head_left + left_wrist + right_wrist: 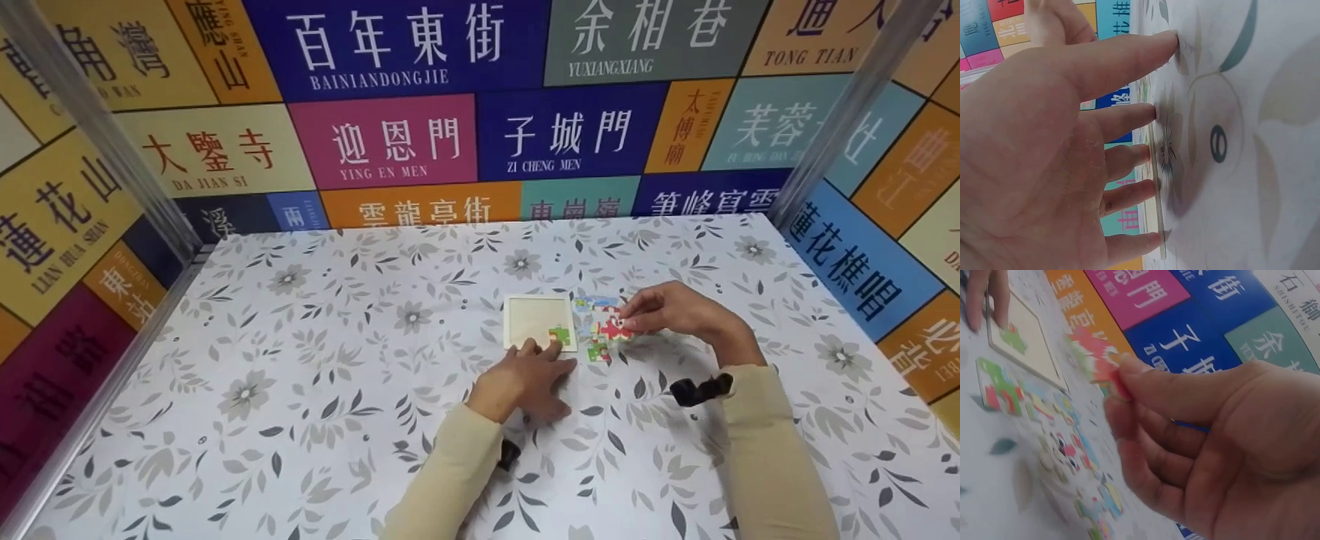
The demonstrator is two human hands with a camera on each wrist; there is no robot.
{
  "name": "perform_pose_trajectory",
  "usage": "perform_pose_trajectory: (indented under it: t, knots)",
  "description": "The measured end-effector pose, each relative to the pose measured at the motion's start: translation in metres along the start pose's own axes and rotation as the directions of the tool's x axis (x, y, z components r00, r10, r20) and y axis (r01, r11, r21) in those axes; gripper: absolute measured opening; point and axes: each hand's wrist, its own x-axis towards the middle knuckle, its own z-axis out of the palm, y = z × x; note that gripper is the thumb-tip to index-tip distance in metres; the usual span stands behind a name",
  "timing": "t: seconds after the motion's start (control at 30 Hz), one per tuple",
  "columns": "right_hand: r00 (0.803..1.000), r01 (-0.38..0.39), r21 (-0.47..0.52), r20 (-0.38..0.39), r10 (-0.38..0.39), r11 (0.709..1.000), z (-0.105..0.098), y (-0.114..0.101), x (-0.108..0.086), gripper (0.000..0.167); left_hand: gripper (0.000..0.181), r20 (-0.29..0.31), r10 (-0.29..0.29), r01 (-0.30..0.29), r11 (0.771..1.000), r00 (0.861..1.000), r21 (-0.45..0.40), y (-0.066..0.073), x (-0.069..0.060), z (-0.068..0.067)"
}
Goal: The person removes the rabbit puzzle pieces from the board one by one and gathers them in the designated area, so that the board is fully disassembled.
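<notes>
A red puzzle piece (1092, 349) with pale and green edges is pinched between the thumb and fingers of my right hand (671, 313), held above the loose pieces. My left hand (523, 379) rests at the near edge of a pale puzzle frame (511, 322), its fingers spread and fairly straight, fingertips touching the edge. Inside the frame's near right corner lies a green and red puzzle piece (1014, 340). Several loose puzzle pieces (1067, 444) lie beside the frame on the right, some showing parts of a cartoon face.
The table (337, 360) wears a white cover printed with grey leaves and flowers. Behind it stands a wall of coloured name panels (382, 142), with clear upright edges at both sides. Black straps (701, 390) sit at both wrists.
</notes>
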Motion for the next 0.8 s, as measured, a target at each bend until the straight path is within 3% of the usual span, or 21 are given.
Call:
perform_pose_trajectory:
  t: [0.13,0.33,0.57,0.8]
  knots:
    - [0.997,-0.053,-0.043,0.051,0.055,0.998,0.0,0.004,0.0,0.029,0.071,-0.005,0.0,0.0,1.0,1.0,-0.01,-0.001,0.0,0.001]
    - [0.988,-0.127,-0.112,0.071,0.136,0.986,0.006,0.007,0.003,0.023,0.072,-0.013,-0.007,0.006,0.999,1.0,-0.032,0.0,-0.001,0.001]
    - [0.974,-0.211,-0.132,0.052,0.22,0.968,0.008,0.006,0.003,0.018,0.072,-0.016,0.0,0.0,1.0,1.0,-0.02,0.001,-0.001,0.001]
    - [0.971,-0.238,-0.146,0.001,0.24,0.96,0.011,0.002,0.003,0.016,0.072,-0.018,-0.019,0.019,1.0,1.0,-0.023,0.002,-0.001,0.002]
